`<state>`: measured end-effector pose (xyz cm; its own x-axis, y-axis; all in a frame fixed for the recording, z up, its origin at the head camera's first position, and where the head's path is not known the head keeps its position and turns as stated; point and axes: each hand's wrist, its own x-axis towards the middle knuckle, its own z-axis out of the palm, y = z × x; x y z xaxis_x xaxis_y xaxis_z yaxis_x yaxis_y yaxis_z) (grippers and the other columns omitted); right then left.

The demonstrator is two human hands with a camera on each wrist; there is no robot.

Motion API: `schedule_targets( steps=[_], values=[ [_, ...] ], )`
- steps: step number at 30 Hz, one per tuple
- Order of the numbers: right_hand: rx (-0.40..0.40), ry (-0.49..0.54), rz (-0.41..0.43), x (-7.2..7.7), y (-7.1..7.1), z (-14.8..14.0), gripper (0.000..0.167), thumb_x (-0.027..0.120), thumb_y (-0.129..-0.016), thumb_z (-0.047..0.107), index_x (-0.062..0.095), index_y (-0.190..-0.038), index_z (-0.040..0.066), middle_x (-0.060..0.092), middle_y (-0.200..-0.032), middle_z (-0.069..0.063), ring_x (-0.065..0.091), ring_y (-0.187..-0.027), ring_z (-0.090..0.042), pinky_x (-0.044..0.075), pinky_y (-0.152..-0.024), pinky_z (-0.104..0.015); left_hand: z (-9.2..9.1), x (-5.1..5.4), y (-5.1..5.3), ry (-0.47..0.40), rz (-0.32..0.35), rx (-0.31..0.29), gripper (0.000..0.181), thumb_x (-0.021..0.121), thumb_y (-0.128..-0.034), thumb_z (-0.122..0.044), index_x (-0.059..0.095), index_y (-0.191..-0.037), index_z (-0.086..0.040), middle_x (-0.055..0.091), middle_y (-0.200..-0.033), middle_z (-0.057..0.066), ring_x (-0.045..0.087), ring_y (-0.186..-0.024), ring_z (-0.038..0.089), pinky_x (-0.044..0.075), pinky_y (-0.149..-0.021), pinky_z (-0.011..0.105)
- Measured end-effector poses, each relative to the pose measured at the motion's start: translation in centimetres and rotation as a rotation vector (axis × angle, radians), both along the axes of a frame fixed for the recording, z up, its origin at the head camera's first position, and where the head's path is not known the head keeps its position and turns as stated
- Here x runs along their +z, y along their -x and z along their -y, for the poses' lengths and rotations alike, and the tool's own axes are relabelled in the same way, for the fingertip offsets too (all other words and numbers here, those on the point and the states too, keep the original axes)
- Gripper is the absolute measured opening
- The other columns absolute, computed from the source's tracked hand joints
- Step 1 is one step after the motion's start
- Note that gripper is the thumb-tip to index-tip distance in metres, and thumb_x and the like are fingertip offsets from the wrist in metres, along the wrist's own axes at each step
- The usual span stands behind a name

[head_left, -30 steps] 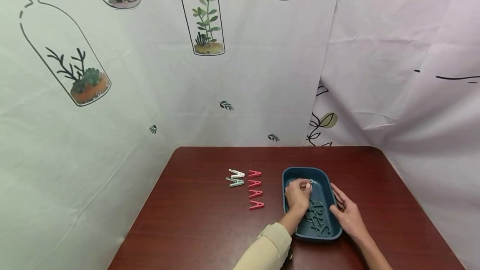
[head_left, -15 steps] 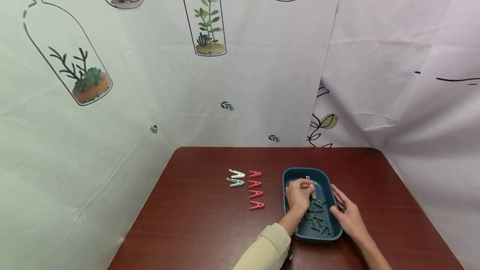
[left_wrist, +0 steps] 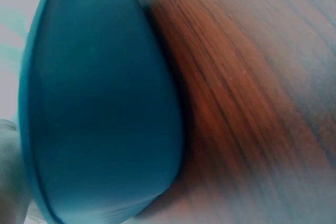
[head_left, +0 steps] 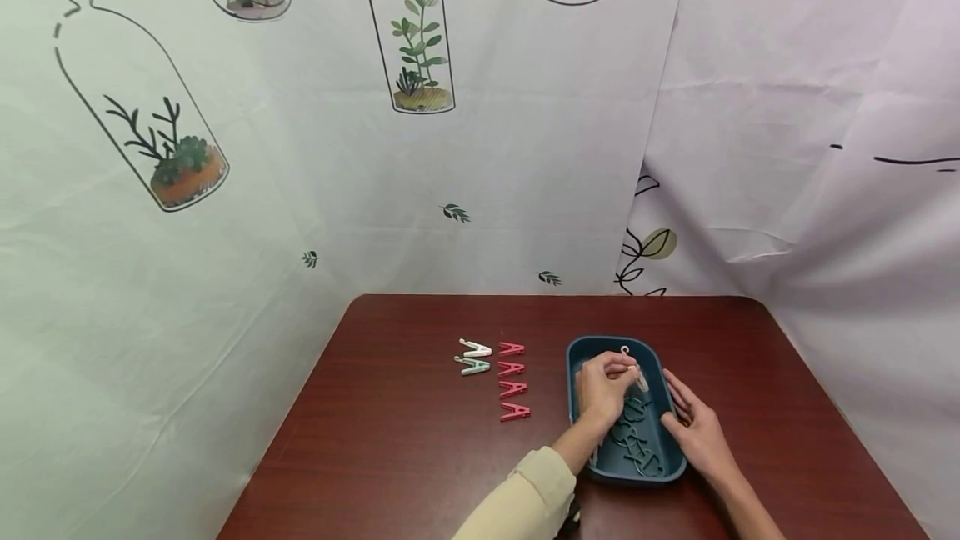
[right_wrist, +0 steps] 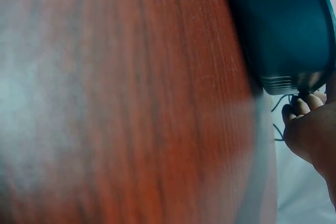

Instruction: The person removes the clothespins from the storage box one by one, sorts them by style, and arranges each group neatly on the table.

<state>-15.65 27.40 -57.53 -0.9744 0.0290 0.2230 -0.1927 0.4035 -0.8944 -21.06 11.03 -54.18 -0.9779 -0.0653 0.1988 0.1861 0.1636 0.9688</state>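
Note:
My left hand (head_left: 602,388) reaches into the dark teal tray (head_left: 577,348) and pinches a pale clothespin (head_left: 641,380) between thumb and fingers. The clip's small hook end pokes out above the fingertips. Below it, several dark green clothespins (head_left: 636,447) lie jumbled on the tray's floor. My right hand (head_left: 697,427) rests against the tray's right side, its fingers loosely extended and the thumb near the rim. In the left wrist view, the tray's outer wall (left_wrist: 105,87) hides whatever lies inside; in the right wrist view, the hand (right_wrist: 312,135) shows at the right edge beside the tray.
Left of the tray, several red clothespins (head_left: 513,390) form a column on the brown table (head_left: 390,457). Beside the column's top lie a white clothespin (head_left: 476,348) and a pale green clothespin (head_left: 474,366). A printed cloth (head_left: 525,173) hangs behind the table.
The left hand has shifted slightly right within the tray, and the pale clothespin it holds has come further into view and turned. The right hand stays by the tray's side.

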Motion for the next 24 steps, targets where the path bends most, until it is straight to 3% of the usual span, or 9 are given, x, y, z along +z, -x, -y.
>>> schedule_targets(
  steps=[8, 12, 15, 18, 24],
  values=[
    [-0.007, -0.015, 0.023, 0.0, 0.1, -0.1, 0.070, 0.061, -0.096, -0.012, 0.037, -0.161, -0.004, 0.044, -0.158, -0.029, 0.038, -0.123, 0.019, 0.037, -0.090, 0.000, 0.9, 1.4, -0.4, -0.015, 0.000, -0.090, 0.009, 0.087, -0.0903, -0.013, 0.082, -0.096, -0.018, 0.078, -0.088, -0.010, 0.071, -0.078, -0.001, 0.057, -0.070, 0.018],
    [-0.013, -0.034, 0.043, 0.1, 0.1, 0.0, 0.071, 0.061, -0.096, -0.012, 0.035, -0.162, -0.004, 0.043, -0.159, -0.029, 0.045, -0.141, -0.016, 0.037, -0.090, 0.000, 2.0, 1.8, -0.3, -0.001, -0.019, -0.144, 0.009, 0.085, -0.0931, -0.015, 0.083, -0.101, -0.017, 0.079, -0.091, -0.010, 0.072, -0.082, -0.001, 0.057, -0.075, 0.017],
    [-0.013, -0.043, 0.061, 0.2, 0.1, 0.0, 0.072, 0.060, -0.096, -0.012, 0.034, -0.163, -0.004, 0.042, -0.159, -0.030, 0.042, -0.141, -0.042, 0.036, -0.089, 0.001, 3.2, 2.0, -0.2, 0.021, -0.043, -0.186, 0.012, 0.082, -0.0956, -0.017, 0.084, -0.107, -0.014, 0.080, -0.095, -0.009, 0.073, -0.085, 0.000, 0.057, -0.079, 0.018],
    [-0.013, -0.050, 0.073, 0.3, 0.1, 0.1, 0.072, 0.060, -0.097, -0.010, 0.033, -0.163, -0.003, 0.041, -0.160, -0.030, 0.042, -0.142, -0.041, 0.037, -0.089, 0.001, 4.4, 2.3, 0.0, 0.041, -0.058, -0.210, 0.015, 0.081, -0.0965, -0.019, 0.084, -0.110, -0.014, 0.081, -0.098, -0.007, 0.074, -0.087, 0.000, 0.058, -0.080, 0.019],
    [-0.006, -0.036, 0.069, 0.3, 0.0, 0.1, 0.071, 0.059, -0.097, -0.010, 0.033, -0.163, -0.004, 0.039, -0.161, -0.031, 0.042, -0.143, -0.040, 0.036, -0.089, 0.001, 7.0, 2.5, 0.3, 0.057, -0.019, -0.218, 0.012, 0.083, -0.0957, -0.024, 0.085, -0.107, -0.020, 0.080, -0.101, -0.009, 0.075, -0.090, 0.002, 0.059, -0.084, 0.022]
  ],
)
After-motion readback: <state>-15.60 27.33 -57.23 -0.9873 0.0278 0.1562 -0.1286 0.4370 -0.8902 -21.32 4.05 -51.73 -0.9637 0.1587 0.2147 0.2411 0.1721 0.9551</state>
